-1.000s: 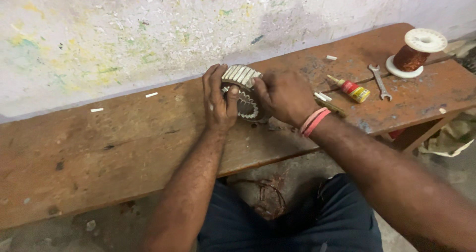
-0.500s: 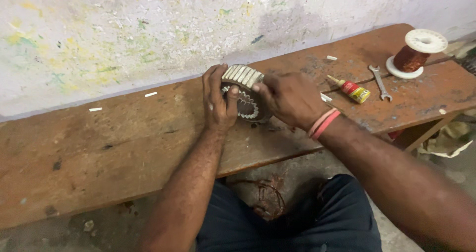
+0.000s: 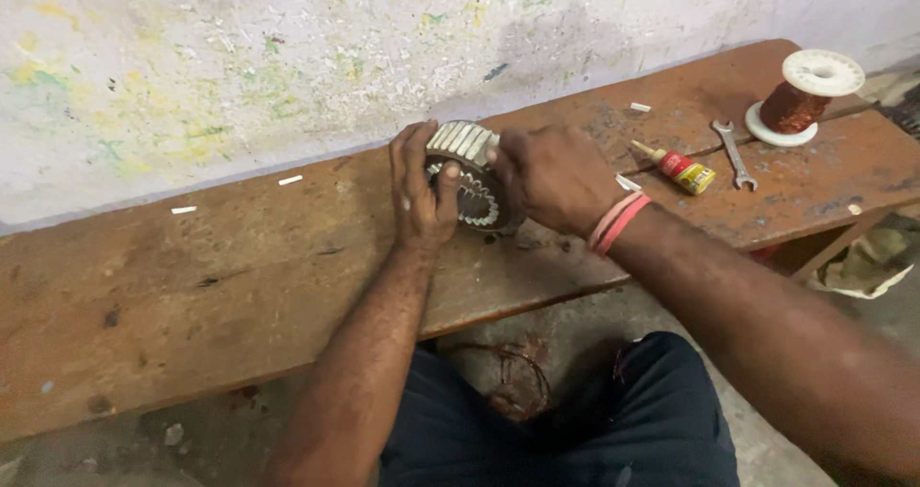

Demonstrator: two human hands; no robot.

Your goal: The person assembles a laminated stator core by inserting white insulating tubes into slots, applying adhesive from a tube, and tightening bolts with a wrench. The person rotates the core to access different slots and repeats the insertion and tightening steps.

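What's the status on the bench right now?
Left hand and right hand both gripping slotted metal ring. Ring on wooden bench. Nothing in the way.

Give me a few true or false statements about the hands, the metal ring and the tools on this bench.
1. Both hands grip the slotted metal ring. True: left hand, right hand.
2. The spanner lies under the ring. False: it lies apart, to its right.
3. The copper wire spool stands at the bench's right end. True.
4. The red glue bottle is in the left hand. False: it lies on the bench.
5. The right wrist is bare. False: it wears pink bands.
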